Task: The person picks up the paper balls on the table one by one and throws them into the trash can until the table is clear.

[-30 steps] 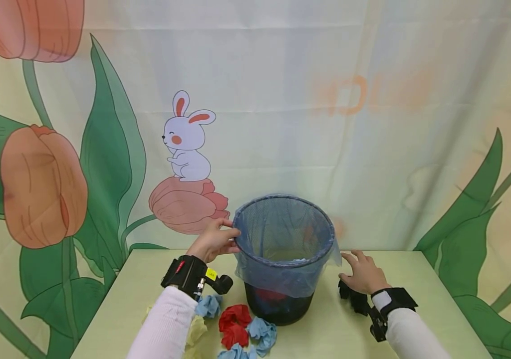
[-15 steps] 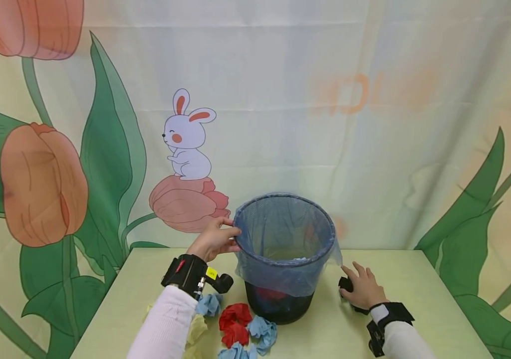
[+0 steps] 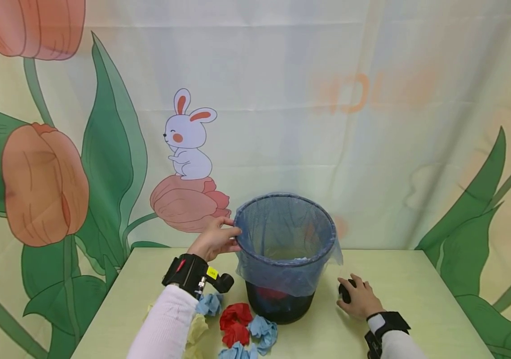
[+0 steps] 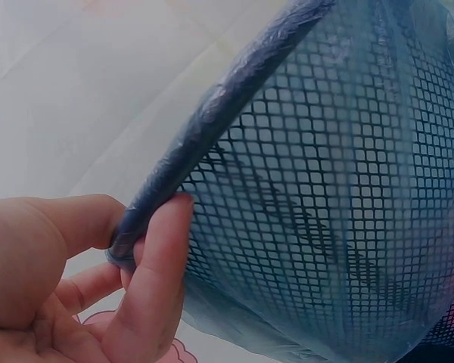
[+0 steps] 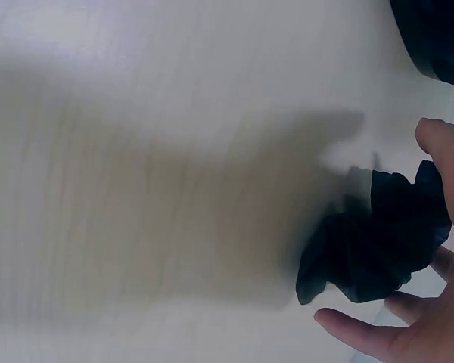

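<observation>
A black mesh wastebasket (image 3: 280, 311) stands upright on the table, lined with a translucent blue bag (image 3: 278, 279) folded over its rim. My left hand (image 3: 212, 240) pinches the bagged rim at the left side; in the left wrist view the fingers (image 4: 163, 265) lie on either side of the rim (image 4: 212, 121). To the right of the wastebasket, my right hand (image 3: 361, 299) is low over the table around a black crumpled paper ball (image 5: 378, 242). Its thumb and fingers are spread about the ball, without a visible firm grip. Part of the ball is hidden by the hand.
Left and in front of the wastebasket lie red crumpled papers (image 3: 235, 324), several blue ones (image 3: 263, 333) and yellow ones (image 3: 196, 329), partly behind the left sleeve. A printed curtain (image 3: 372, 149) hangs behind the table (image 3: 426, 299).
My right hand has moved down and nearer to me, from beside the hanging bag edge to the black paper ball. The left hand keeps its hold on the rim.
</observation>
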Tool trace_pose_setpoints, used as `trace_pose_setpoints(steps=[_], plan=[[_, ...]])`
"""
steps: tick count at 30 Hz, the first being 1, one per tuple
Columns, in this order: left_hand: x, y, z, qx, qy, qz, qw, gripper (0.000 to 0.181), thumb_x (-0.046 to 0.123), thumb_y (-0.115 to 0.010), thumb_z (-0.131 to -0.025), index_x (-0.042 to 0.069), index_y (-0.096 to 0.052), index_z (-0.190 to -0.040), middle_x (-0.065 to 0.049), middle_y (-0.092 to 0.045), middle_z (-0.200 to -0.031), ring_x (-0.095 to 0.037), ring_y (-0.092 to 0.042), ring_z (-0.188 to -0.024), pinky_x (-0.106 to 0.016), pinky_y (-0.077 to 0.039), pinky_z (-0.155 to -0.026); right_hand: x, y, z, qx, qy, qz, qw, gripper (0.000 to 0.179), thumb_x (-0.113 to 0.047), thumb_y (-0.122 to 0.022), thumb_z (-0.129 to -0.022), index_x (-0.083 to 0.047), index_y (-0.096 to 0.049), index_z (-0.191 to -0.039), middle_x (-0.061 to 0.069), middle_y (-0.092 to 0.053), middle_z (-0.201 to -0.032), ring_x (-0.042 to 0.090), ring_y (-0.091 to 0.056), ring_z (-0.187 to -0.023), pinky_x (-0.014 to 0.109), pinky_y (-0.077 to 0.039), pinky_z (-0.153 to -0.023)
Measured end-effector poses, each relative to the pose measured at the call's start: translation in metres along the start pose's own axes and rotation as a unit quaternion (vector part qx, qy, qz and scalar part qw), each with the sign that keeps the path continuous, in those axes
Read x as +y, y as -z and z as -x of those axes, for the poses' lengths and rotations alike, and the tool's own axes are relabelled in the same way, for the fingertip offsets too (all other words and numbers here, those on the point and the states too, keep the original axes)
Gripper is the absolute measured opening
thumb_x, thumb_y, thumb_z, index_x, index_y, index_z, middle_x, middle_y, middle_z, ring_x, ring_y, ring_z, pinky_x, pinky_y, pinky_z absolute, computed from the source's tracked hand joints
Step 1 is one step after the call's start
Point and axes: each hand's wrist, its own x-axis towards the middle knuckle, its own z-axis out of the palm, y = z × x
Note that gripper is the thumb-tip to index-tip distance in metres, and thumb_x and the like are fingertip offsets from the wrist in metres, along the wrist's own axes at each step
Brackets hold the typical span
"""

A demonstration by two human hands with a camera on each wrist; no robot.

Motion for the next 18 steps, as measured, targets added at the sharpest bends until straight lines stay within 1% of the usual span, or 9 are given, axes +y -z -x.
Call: trace_pose_setpoints(steps=[10,18], plan=[[0.001,0.000,-0.002,0.001,0.006,0.002,1.0000,0.036,0.009,-0.056,-0.090,0.005,-0.038,-0.120,-0.010,-0.044,-0.085,-0.016,-0.052,-0.058,-0.027,-0.055,-0.059,-0.003,-0.010,0.006,-0.015,-0.024,-0.003,0.9996,0.057,-0.033,-0.070,-0.078,-0.015,-0.051,-0.128,0.026,-0.041,-0.130,0.057,-0.043,-0.107,0.063,-0.045,-0.071],[0.000,0.000,-0.001,-0.001,0.006,0.003,1.0000,0.037,0.009,-0.056,-0.090,0.004,-0.038,-0.121,-0.009,-0.044,-0.083,-0.015,-0.052,-0.058,-0.026,-0.055,-0.058,-0.002,-0.019,0.011,-0.005,-0.028,0.009,0.9995,0.055,-0.031,-0.072,-0.074,-0.016,-0.053,-0.124,0.022,-0.044,-0.122,0.049,-0.047,-0.099,0.058,-0.048,-0.065]])
